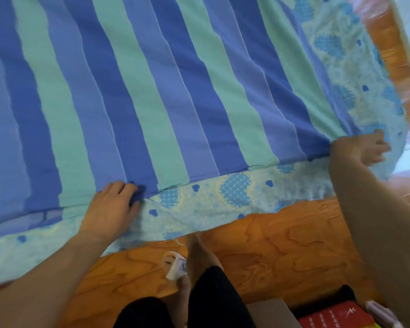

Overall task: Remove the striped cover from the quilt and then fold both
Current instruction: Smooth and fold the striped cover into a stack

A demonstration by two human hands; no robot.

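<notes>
Striped cover spread over quilt on floor.
Left hand (111, 207) fingers pinch the striped cover (133, 91) near edge; right hand (362, 150) fingers grip its near right corner, above the heart-patterned quilt (234, 192) on the wooden floor (282, 245).

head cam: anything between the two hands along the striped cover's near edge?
Nothing else: only the striped cover's hem, lying over the heart-print fabric, between left hand and right hand.
</notes>
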